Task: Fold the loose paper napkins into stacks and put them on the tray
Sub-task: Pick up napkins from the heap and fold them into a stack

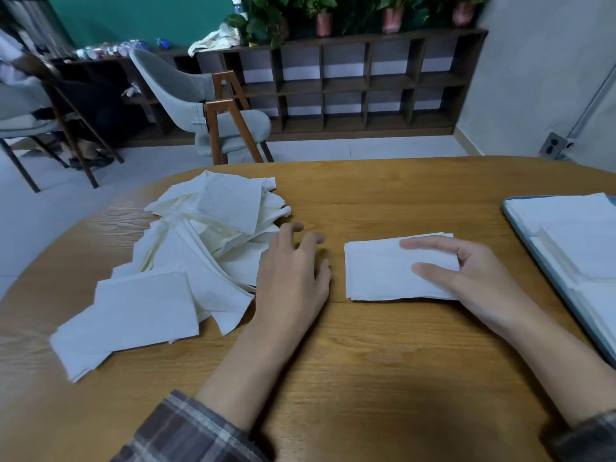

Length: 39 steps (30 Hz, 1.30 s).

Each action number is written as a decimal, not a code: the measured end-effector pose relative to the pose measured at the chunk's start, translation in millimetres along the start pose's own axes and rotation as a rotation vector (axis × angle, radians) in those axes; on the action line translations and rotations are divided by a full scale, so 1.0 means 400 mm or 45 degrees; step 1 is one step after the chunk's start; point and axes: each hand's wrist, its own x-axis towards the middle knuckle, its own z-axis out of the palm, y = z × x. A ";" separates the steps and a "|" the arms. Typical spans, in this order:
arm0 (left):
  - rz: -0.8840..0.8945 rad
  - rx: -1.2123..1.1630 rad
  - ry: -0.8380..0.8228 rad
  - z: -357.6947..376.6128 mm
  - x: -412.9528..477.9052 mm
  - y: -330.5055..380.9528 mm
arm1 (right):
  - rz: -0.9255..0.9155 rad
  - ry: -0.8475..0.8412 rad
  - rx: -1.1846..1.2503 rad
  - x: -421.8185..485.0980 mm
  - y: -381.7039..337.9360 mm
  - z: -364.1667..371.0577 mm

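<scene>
Centre of the table, one folded stack of napkins (383, 268) lies flat, its layered edges showing along the near side. The right hand (466, 278) is over its right end, index finger and thumb stretched out flat on top, pressing it down. Whether the other fingers hook under the edge, I cannot tell.

Just left of the stack, with bare wood between them, the left hand (293, 271) sits palm down, fingers loosely spread and holding nothing. It is at the right fringe of the loose napkin heap (206, 235).

That is one big heap, white sheets fanned and overlapping at all angles. There are too many layers to count. One sheet (133, 308) lies flatter at the near left end.

Over at the right edge is one tray (565, 285) with a blue-grey rim, only partly in view. White folded napkins (573, 235) already lie inside it. I can make out at least three patches, but the boundaries blur and the frame cuts them off.

All of it rests on one rounded wooden table (366, 361). Two plaid sleeves show at the near edge, one on each arm.

Beyond the table stand two grey upholstered chairs with wooden legs, one (186, 91) straight ahead and one (20, 105) at far left. Along the far wall runs a dark cubby shelf (346, 85) with two rows of compartments. On top of it are three pink plant pots (393, 20) with green leaves.
</scene>
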 end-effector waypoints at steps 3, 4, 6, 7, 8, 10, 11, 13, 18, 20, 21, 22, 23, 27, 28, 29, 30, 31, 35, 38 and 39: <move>-0.143 0.151 -0.117 0.006 -0.002 -0.004 | 0.007 -0.015 -0.028 -0.001 -0.004 0.003; -0.181 0.153 -0.145 0.008 -0.003 -0.004 | 0.008 -0.016 -0.038 0.000 -0.004 0.002; -0.180 0.122 -0.165 0.011 -0.005 -0.001 | 0.011 -0.019 -0.063 0.001 -0.003 0.001; -0.151 0.108 -0.166 0.013 -0.006 0.001 | 0.012 -0.018 -0.069 0.001 -0.003 0.000; -0.115 0.090 -0.167 0.015 -0.007 0.004 | 0.018 -0.010 -0.068 0.002 0.000 -0.001; -0.036 0.001 -0.168 0.021 -0.009 0.007 | 0.035 0.049 -0.047 0.004 0.006 -0.003; 0.005 -0.064 -0.170 0.021 -0.010 0.010 | 0.049 0.097 -0.026 0.006 0.008 -0.004; 0.093 -0.177 -0.182 0.019 -0.015 0.022 | 0.081 0.196 0.007 0.009 0.013 -0.008; 0.228 -0.392 -0.295 0.024 -0.025 0.046 | 0.118 0.345 0.037 0.018 0.021 -0.013; 0.281 -0.508 -0.343 0.026 -0.028 0.050 | 0.094 0.403 0.023 0.019 0.022 -0.013; 0.309 -0.573 -0.385 0.027 -0.030 0.054 | 0.080 0.425 0.004 0.020 0.022 -0.014; 0.331 -0.636 -0.437 0.026 -0.034 0.061 | 0.072 0.437 -0.012 0.020 0.023 -0.016; 0.349 -0.691 -0.486 0.023 -0.038 0.069 | 0.066 0.443 -0.024 0.020 0.022 -0.017; 0.359 -0.787 -0.506 0.010 -0.037 0.080 | 0.040 0.446 -0.030 0.022 0.031 -0.017; 0.345 -0.735 -0.474 0.009 -0.031 0.072 | 0.034 0.448 -0.027 0.022 0.032 -0.018; 0.328 -0.655 -0.439 0.008 -0.025 0.062 | 0.031 0.451 -0.022 0.022 0.032 -0.018; 0.309 -0.558 -0.408 0.009 -0.019 0.049 | 0.029 0.452 -0.016 0.022 0.032 -0.018; 0.288 -0.464 -0.387 0.010 -0.014 0.038 | 0.025 0.451 -0.008 0.021 0.032 -0.019; 0.222 -0.222 -0.398 0.012 -0.012 0.025 | 0.004 0.436 0.005 0.019 0.027 -0.016; 0.295 -0.126 -0.400 0.004 -0.017 0.037 | -0.006 0.428 -0.002 0.020 0.025 -0.015; 0.333 -0.106 -0.415 -0.001 -0.019 0.042 | -0.011 0.432 -0.007 0.020 0.026 -0.016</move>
